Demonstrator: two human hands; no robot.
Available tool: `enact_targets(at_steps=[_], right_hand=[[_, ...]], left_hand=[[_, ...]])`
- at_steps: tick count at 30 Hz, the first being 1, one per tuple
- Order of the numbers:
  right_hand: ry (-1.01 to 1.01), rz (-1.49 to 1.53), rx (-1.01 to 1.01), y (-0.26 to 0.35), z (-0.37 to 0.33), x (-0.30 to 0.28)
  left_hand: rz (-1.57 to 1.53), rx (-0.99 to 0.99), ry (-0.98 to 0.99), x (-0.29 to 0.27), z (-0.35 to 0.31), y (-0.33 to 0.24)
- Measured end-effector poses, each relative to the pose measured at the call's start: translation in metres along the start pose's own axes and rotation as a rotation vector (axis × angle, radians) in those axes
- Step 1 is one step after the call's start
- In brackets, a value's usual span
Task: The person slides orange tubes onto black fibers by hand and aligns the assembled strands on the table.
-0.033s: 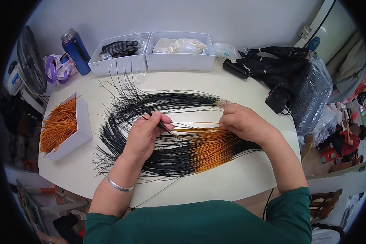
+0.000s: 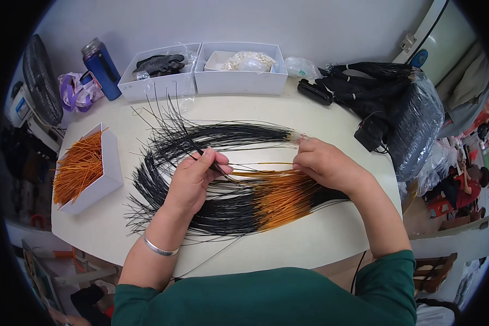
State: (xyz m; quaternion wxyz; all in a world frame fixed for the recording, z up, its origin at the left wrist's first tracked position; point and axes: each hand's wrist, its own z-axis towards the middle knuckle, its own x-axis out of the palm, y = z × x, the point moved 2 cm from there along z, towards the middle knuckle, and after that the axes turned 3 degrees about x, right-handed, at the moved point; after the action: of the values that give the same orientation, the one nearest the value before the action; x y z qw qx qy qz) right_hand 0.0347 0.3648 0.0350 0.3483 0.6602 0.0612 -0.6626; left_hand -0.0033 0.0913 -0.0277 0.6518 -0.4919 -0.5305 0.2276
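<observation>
Here the left hand [image 2: 194, 176] had thumb and fingers pinched closed around several black strands [image 2: 190, 142], and the right hand [image 2: 327, 163], fingers curled in tight, gripped the end of one thin orange strand [image 2: 277, 163]! Just below lay the broad black-and-orange bundle [image 2: 283, 204], spread across the pale table [image 2: 309, 244]. Far left, the panel with a blue label [image 2: 22, 107] carried markings too small to read.
</observation>
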Motion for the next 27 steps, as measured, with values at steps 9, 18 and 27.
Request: enact_targets(at_steps=[9, 18, 27], right_hand=[[-0.026, -0.086, -0.059, 0.0048, -0.0003, 0.0022], [-0.099, -0.061, 0.034, 0.0066, -0.0005, 0.0009], [-0.021, -0.011, -0.027, 0.0013, -0.0013, -0.0037]], left_hand=[[0.011, 0.003, 0.007, -0.0001, 0.0004, 0.0011], [-0.021, -0.015, -0.018, -0.0011, 0.0007, 0.0015], [-0.013, -0.024, -0.005, -0.0032, 0.0012, 0.0036]])
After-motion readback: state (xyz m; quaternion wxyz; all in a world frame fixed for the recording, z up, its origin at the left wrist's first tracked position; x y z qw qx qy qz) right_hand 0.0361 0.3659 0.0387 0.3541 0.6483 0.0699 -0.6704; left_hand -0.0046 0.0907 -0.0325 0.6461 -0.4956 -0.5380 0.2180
